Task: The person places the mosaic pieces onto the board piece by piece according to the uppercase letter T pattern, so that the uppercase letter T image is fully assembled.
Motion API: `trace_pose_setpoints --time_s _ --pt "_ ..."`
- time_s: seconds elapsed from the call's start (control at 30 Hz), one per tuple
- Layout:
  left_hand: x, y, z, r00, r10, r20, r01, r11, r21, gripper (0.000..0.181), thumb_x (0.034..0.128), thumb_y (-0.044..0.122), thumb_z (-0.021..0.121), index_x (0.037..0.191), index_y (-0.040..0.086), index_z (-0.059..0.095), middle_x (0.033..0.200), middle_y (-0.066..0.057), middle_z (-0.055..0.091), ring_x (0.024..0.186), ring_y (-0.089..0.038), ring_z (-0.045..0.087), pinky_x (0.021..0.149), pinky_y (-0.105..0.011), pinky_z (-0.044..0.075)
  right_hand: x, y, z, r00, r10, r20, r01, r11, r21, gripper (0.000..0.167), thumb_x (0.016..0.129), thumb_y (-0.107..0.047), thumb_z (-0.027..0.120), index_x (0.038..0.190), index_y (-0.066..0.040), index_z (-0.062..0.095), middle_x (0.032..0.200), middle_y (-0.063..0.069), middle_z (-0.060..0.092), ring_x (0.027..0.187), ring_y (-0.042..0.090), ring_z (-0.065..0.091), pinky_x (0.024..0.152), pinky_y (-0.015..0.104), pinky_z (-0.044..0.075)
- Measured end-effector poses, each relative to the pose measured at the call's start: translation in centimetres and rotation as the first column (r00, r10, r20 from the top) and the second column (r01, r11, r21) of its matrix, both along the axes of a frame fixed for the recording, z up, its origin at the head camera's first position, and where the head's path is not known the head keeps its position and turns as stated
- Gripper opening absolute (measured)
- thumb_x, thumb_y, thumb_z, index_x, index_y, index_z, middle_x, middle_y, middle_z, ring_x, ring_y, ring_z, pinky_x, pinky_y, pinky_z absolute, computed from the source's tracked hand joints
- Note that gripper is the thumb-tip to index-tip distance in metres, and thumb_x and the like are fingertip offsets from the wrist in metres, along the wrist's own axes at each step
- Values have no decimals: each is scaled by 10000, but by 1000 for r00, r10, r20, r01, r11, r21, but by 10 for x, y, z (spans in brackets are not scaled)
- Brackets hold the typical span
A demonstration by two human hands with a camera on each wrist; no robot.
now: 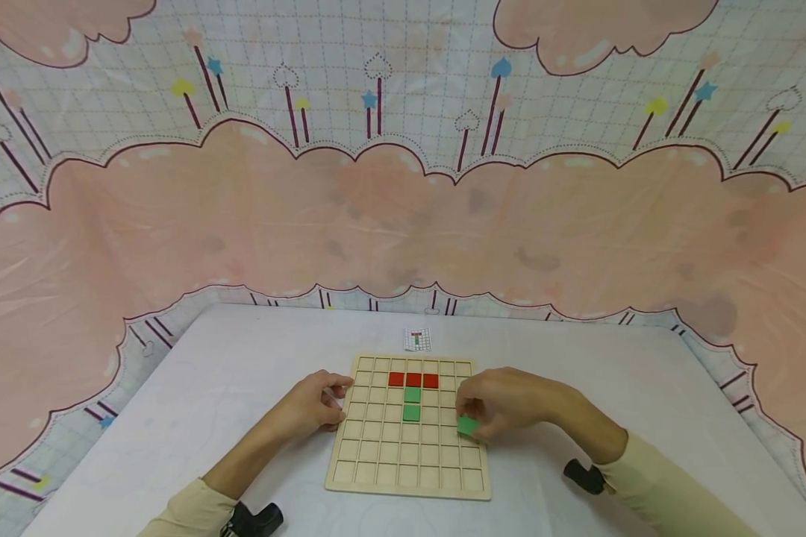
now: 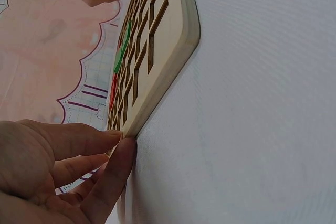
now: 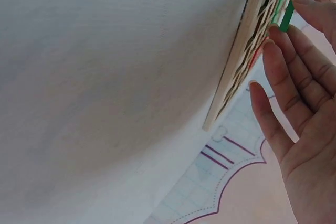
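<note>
A wooden grid board lies flat on the white table. Three red square tiles form a row in its upper cells, and two green tiles run down below the middle one. My left hand grips the board's left edge; in the left wrist view its fingertips meet on the rim. Over the board's right side, my right hand pinches another green tile between thumb and fingers. In the right wrist view that held green tile stands edge-on, clear of the grid.
Behind the board lies a small printed card with a grid pattern. A patterned cloth hangs behind and beside the table. Dark wrist devices sit at both sleeves.
</note>
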State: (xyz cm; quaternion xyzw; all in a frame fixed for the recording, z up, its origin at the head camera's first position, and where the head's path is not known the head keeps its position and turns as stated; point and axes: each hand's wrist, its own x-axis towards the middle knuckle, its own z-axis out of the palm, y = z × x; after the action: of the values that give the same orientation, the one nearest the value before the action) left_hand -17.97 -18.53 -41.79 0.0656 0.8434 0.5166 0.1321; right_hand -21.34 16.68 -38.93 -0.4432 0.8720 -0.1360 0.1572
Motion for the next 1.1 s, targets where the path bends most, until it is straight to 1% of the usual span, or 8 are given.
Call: trace_pose_setpoints --time_s 0.13,0.37,0.53,0.7,0.83,0.97,1.1 --pt "0 0 1 1000 2 7 -2 1000 4 537 814 -178 674 1338 -111 574 1079 -163 511 797 -198 533 609 -270 574 -2 -6 1 1000 9 -3 -9 1000 -8 177 842 -271 798 970 -285 676 867 -154 589 820 24 546 718 180 490" --pt "1 0 2 999 -29 -13 29 999 -16 538 807 -173 679 1332 -120 573 1067 -165 509 802 -198 555 605 -262 562 -5 -18 2 998 60 -21 -61 998 -30 175 849 -241 776 997 -254 683 868 -132 603 814 43 557 703 181 485" --pt "0 0 1 1000 -7 -12 7 1000 -23 541 801 -177 682 1328 -108 585 1064 -157 515 800 -199 551 603 -265 567 -8 -27 1 996 87 -28 -88 996 -24 165 876 -287 773 1011 -255 685 869 -138 594 809 33 542 702 173 472" --pt "-1 1 1 1000 12 -4 -12 1000 -24 541 793 -187 677 1321 -107 591 1061 -152 517 800 -200 543 608 -274 571 -8 -35 2 993 112 -28 -112 993 -22 156 875 -279 767 995 -243 674 860 -115 602 792 26 532 695 172 455" --pt "-1 1 0 1000 1 -10 -1 1000 -23 536 796 -188 676 1320 -115 586 1058 -157 514 797 -200 543 605 -267 568 -10 -41 0 989 143 -44 -144 989 -30 172 864 -252 769 1008 -230 679 855 -117 600 786 11 527 699 161 456" --pt "-1 1 0 1000 -5 -14 5 1000 -21 533 803 -187 677 1323 -116 584 1059 -159 511 796 -201 541 599 -263 566 -12 -49 -3 982 173 -71 -174 985 -17 175 869 -276 767 1019 -231 690 849 -131 584 789 3 515 708 157 438" --pt "0 1 1 1000 2 -8 -2 1000 -19 533 804 -187 676 1324 -110 587 1062 -157 513 796 -203 537 600 -267 566 -13 -58 -3 981 182 -59 -183 983 -5 168 885 -304 762 1024 -230 704 846 -139 584 782 0 514 694 156 441"
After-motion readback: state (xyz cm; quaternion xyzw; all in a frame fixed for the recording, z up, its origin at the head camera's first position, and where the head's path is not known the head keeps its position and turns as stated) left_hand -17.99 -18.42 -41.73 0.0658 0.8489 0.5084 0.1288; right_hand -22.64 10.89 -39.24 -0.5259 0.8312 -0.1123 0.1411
